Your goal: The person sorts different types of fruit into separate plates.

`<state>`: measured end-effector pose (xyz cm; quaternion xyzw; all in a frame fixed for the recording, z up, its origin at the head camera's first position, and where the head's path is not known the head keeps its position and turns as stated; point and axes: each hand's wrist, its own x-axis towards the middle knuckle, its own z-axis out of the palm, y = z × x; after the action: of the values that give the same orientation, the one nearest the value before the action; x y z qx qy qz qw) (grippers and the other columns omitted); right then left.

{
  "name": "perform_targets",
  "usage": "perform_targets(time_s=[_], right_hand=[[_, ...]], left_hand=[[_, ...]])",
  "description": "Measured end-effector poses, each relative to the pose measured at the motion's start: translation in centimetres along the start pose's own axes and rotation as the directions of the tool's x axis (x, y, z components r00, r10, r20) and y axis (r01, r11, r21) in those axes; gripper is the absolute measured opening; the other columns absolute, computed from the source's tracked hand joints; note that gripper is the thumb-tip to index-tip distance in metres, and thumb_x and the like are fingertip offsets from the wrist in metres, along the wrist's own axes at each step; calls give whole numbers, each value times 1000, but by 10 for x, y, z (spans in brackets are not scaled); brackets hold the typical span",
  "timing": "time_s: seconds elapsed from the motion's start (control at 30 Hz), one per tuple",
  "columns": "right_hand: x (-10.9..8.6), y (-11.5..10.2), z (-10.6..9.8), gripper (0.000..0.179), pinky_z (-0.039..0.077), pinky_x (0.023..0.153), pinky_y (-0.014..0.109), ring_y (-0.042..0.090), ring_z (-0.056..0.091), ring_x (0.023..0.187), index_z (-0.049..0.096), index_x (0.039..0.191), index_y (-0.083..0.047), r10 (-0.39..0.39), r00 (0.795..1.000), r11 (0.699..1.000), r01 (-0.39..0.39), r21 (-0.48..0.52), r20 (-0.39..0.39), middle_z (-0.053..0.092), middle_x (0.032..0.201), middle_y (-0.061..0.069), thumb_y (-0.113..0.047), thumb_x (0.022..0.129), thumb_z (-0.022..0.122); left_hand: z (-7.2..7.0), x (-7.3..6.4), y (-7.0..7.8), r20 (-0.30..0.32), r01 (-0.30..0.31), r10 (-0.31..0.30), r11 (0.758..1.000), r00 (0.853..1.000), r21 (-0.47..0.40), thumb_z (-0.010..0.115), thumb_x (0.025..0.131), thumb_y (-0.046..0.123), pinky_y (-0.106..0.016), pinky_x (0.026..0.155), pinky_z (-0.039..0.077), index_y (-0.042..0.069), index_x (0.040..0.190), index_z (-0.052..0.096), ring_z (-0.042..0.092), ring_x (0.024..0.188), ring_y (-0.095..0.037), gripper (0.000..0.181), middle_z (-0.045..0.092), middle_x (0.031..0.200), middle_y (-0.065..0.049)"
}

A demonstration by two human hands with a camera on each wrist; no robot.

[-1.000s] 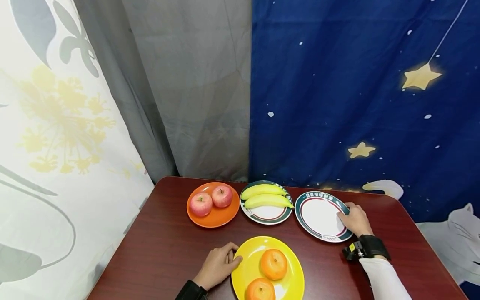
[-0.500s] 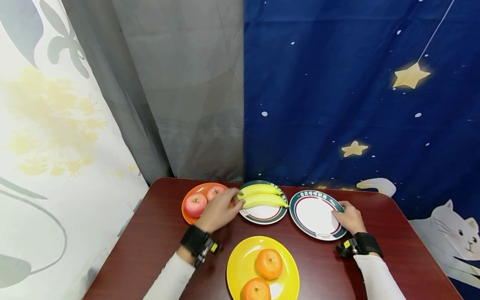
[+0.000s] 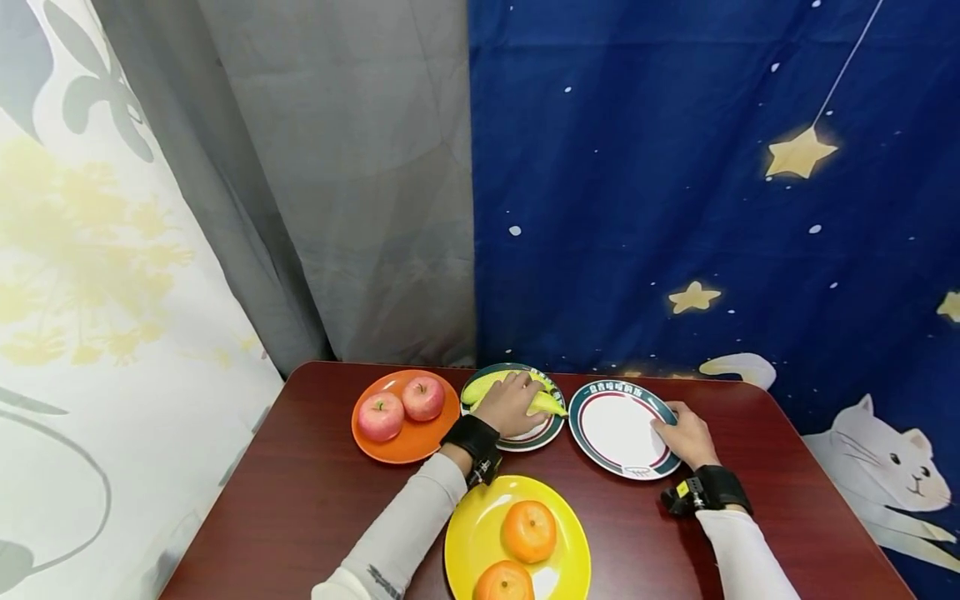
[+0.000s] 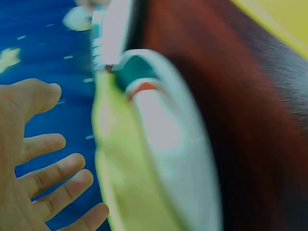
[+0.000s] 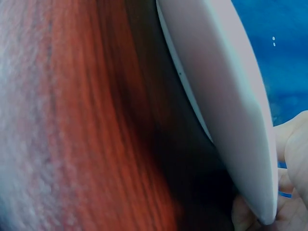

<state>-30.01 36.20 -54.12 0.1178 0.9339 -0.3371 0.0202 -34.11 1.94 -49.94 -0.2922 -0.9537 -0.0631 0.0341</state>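
Observation:
My left hand [image 3: 510, 406] reaches over two yellow bananas [image 3: 547, 404] on a white plate with a dark green rim [image 3: 517, 446]. In the left wrist view its fingers [image 4: 62, 173] are spread and slightly bent beside a banana [image 4: 127, 159], with a gap between thumb and banana. To the right, a second green-rimmed white plate [image 3: 618, 429] lies on the table. My right hand [image 3: 688, 433] grips that plate's right edge, thumb over the rim. The right wrist view shows fingertips [image 5: 244, 214] under the edge of the plate [image 5: 231, 106].
Two apples [image 3: 381, 417] sit on an orange plate [image 3: 408, 450] at the back left. A yellow plate [image 3: 468, 533] with two oranges [image 3: 529, 531] stands in front, below my left forearm. Curtains [image 3: 600, 208] hang behind the dark red table [image 3: 300, 500].
My left hand has left the yellow plate's edge and moved up and right, past the apples, to above the bananas. My right hand keeps its grip on the plate. The head view has shifted slightly.

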Motion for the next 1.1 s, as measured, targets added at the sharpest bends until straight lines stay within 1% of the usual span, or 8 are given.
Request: perform_targets(time_s=[0.07, 0.17, 0.33, 0.53, 0.63, 0.83, 0.97, 1.1], right_hand=[[0, -1, 0, 63, 40, 116, 65, 55, 49, 137, 35, 154, 16, 1, 1000, 1000, -1, 3, -2, 44, 151, 43, -19, 105, 56], [-1, -2, 1, 63, 40, 117, 65, 55, 49, 136, 35, 154, 15, 4, 1000, 1000, -4, 13, -2, 44, 151, 43, -19, 106, 56], [-3, 0, 2, 63, 40, 115, 66, 55, 50, 135, 34, 155, 15, -2, 1000, 1000, 1, 29, 5, 43, 152, 43, -19, 107, 56], [-4, 3, 4, 64, 42, 113, 65, 55, 49, 135, 33, 156, 14, 1, 1000, 999, -2, 51, 11, 43, 152, 42, -20, 107, 55], [-4, 4, 4, 64, 41, 113, 66, 55, 49, 136, 33, 156, 14, -5, 1000, 999, 4, 51, 4, 42, 152, 42, -21, 107, 55], [-4, 8, 8, 65, 39, 115, 66, 56, 46, 139, 32, 157, 14, -9, 1000, 999, 9, 42, -3, 41, 154, 42, -22, 107, 54], [-4, 9, 9, 64, 38, 116, 66, 56, 45, 140, 33, 157, 13, -3, 1000, 999, 3, 43, -15, 41, 155, 41, -21, 107, 55], [-4, 8, 8, 64, 39, 115, 66, 55, 46, 140, 33, 157, 13, -2, 1000, 999, 2, 47, -13, 41, 155, 41, -21, 108, 55]], left_hand=[[7, 1, 2, 4, 5, -5, 998, 1000, 70, 64, 102, 55, -39, 107, 50, 22, 143, 67, 56, 127, -20, 53, 62, 140, -2], [13, 2, 2, -11, 8, -7, 993, 1000, 120, 68, 101, 52, -39, 104, 50, 22, 140, 69, 55, 123, -20, 49, 61, 134, -1], [18, 4, -1, -8, 51, -50, 993, 999, 104, 75, 99, 45, -40, 102, 49, 26, 142, 65, 52, 121, -20, 48, 59, 131, -1], [15, 6, 0, 34, 94, -98, 989, 995, 111, 75, 100, 40, -43, 107, 50, 22, 146, 63, 53, 129, -23, 51, 58, 141, -3], [16, 8, 2, 53, 95, -101, 989, 993, 109, 75, 100, 39, -46, 110, 49, 22, 147, 61, 55, 130, -24, 52, 62, 142, -3], [29, 10, -1, 105, 111, -116, 993, 988, 50, 77, 99, 37, -50, 109, 52, 22, 148, 58, 60, 129, -26, 55, 66, 143, -3], [30, 9, -1, 105, 113, -117, 993, 988, 40, 77, 99, 36, -47, 106, 55, 21, 148, 60, 61, 129, -25, 54, 65, 145, -4], [28, 10, -4, 92, 88, -91, 996, 992, 30, 79, 98, 33, -44, 104, 56, 18, 146, 62, 62, 125, -25, 52, 67, 141, -5]])
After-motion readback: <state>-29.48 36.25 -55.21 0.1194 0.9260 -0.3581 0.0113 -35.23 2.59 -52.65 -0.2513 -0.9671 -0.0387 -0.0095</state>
